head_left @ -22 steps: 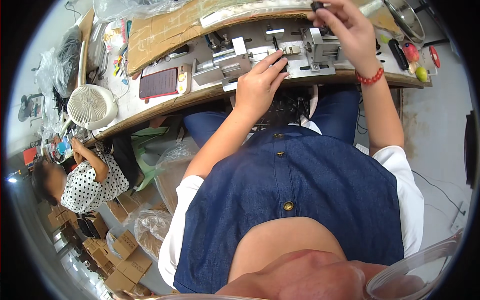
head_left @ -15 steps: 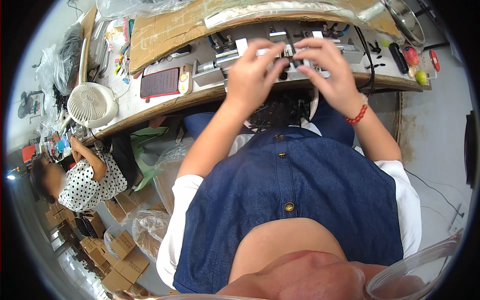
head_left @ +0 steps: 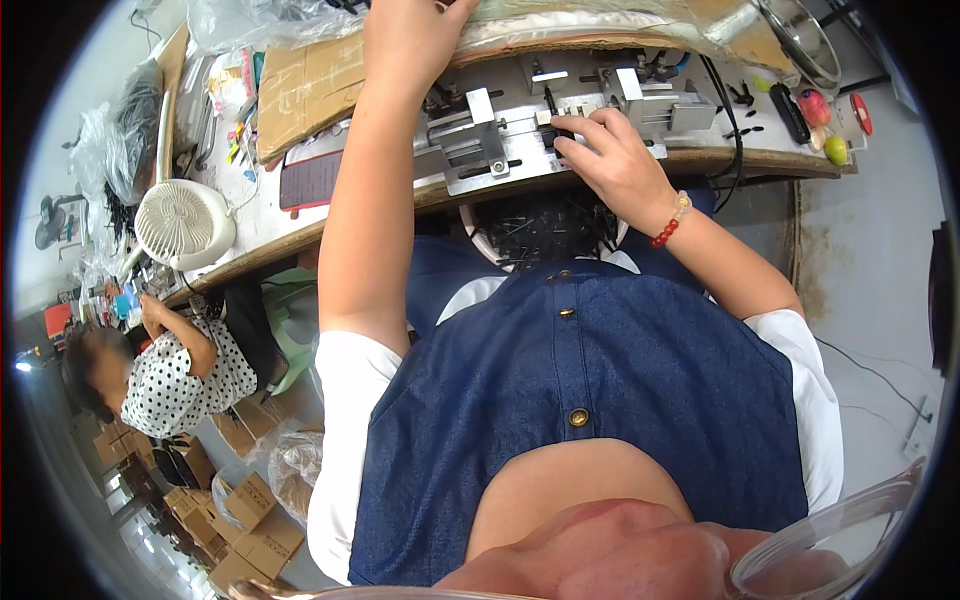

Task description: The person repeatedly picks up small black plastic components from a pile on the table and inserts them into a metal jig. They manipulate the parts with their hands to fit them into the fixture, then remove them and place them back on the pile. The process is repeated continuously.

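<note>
My left hand is stretched far forward over the cardboard, at the upper edge of the view. Its thumb shows, but most fingers are cut off, so what it touches is hidden. My right hand is at the middle of a metal clamping fixture on the bench, its fingers bent and closed on a small black part. Thin dark plungers and light metal blocks stand around that part. Below the bench edge, between my knees, a round tub holds many thin black pieces.
Flattened cardboard with plastic film lies along the back. A red-edged phone and a white fan are on the left. At right are black cables, a metal bowl and fruit. Another person sits at far left.
My left hand has left the fixture and moved forward and left, over the cardboard. My right hand has lowered slightly and stays at the fixture, closed on the black part.
</note>
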The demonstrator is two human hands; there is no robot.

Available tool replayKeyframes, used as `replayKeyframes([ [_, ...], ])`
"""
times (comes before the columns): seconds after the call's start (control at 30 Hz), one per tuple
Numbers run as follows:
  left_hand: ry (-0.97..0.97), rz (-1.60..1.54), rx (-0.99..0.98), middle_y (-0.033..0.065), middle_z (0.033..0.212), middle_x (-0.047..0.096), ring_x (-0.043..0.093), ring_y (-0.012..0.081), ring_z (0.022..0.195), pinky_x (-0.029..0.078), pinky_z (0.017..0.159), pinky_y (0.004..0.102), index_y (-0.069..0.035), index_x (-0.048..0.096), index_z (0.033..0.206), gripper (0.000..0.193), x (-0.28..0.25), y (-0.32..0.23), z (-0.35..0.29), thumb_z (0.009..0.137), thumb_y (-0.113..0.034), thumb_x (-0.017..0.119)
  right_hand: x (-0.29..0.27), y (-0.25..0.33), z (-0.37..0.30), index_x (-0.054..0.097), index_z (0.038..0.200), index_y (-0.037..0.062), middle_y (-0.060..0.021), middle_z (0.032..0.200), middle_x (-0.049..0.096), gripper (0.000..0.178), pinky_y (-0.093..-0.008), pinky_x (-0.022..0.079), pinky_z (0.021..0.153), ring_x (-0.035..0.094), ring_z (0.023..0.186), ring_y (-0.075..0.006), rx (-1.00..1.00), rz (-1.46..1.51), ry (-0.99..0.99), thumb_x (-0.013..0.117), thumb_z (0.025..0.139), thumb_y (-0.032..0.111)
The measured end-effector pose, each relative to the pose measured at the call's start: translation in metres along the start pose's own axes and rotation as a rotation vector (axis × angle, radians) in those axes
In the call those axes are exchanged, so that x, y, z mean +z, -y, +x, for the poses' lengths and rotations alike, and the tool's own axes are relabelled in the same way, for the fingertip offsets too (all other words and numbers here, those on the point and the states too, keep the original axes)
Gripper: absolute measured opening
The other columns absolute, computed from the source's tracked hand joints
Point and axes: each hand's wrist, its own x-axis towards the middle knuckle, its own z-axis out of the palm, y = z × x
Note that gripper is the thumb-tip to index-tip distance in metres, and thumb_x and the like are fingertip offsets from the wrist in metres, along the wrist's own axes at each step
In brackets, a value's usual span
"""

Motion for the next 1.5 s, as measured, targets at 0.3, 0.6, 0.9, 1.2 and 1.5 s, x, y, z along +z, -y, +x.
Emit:
replayKeyframes([
  [0.3, -0.128, -0.348, 0.099, 0.0048, 0.095, 0.069, 0.066, 0.0143, 0.069, 0.052, 0.059, 0.0261, -0.012, 0.081, 0.105, 0.026, -0.002, -0.039, -0.097, 0.080, -0.007, 0.085, -0.052, -0.117, 0.091, 0.068, 0.114, 0.0012, -0.0123, 0.097, 0.071, 0.023, -0.0386, 0.054, 0.087, 0.068, 0.093, -0.0313, 0.077, -0.088, -0.285, 0.067, 0.091, 0.002],
  [0.6, 0.023, -0.265, 0.100, 0.0060, 0.113, 0.063, 0.064, 0.0151, 0.065, 0.055, 0.063, 0.0307, -0.012, 0.080, 0.106, 0.022, 0.067, -0.031, -0.163, 0.084, -0.011, 0.083, -0.039, -0.182, 0.132, 0.070, 0.108, -0.0004, -0.0179, 0.104, 0.070, 0.019, -0.0421, 0.053, 0.089, 0.067, 0.100, -0.0350, 0.158, -0.030, -0.014, 0.065, 0.091, 0.006],
  [0.9, 0.052, -0.137, 0.104, 0.0054, 0.128, 0.072, 0.075, 0.0212, 0.087, 0.061, 0.074, 0.0310, -0.013, 0.077, 0.114, 0.028, 0.072, -0.031, -0.165, 0.087, -0.012, 0.080, -0.074, -0.101, 0.089, 0.069, 0.107, 0.0007, -0.0106, 0.092, 0.067, 0.014, -0.0321, 0.051, 0.077, 0.064, 0.083, -0.0230, 0.439, 0.584, -0.205, 0.068, 0.096, 0.009],
  [1.2, -0.164, 0.002, 0.221, 0.0109, 0.110, 0.073, 0.071, 0.0250, 0.076, 0.058, 0.069, 0.0327, -0.013, 0.077, 0.113, 0.024, 0.030, -0.025, -0.082, 0.090, -0.010, 0.075, -0.066, -0.010, 0.019, 0.069, 0.112, 0.0041, -0.0092, 0.112, 0.066, 0.020, -0.0307, 0.052, 0.084, 0.064, 0.101, -0.0218, 0.218, 0.505, -0.084, 0.072, 0.093, 0.008],
  [1.5, 0.052, 0.355, 0.142, 0.0183, 0.102, 0.069, 0.068, 0.0377, 0.098, 0.055, 0.088, 0.0473, -0.003, 0.074, 0.100, 0.028, 0.052, -0.010, 0.055, 0.090, -0.029, 0.074, -0.005, 0.009, -0.005, 0.066, 0.108, 0.0047, -0.0086, 0.127, 0.064, 0.022, -0.0399, 0.051, 0.098, 0.056, 0.113, -0.0315, 0.090, 0.105, 0.017, 0.069, 0.086, 0.005],
])
